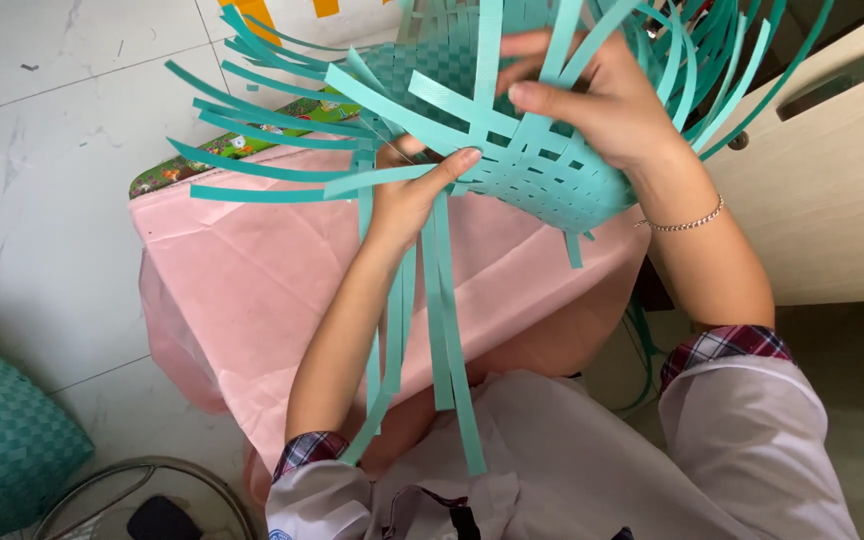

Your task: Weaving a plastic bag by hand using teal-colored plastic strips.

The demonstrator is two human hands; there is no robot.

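A half-woven teal basket [542, 170] of flat plastic strips is held up over a pink cloth [252, 280] that covers my lap. My left hand [414, 190] pinches one strip at the basket's near edge, thumb on top. At the upper side my right hand [592, 95] grips the woven wall, fingers spread among the upright strips. Loose teal strips [252, 130] fan out to the left, and several more hang down between my arms.
A finished teal woven basket [7, 440] sits on the tiled floor at the lower left, beside a metal ring stand [132, 470]. A beige cabinet [832, 180] stands at the right. A colourful printed mat edge [242, 145] shows behind the cloth.
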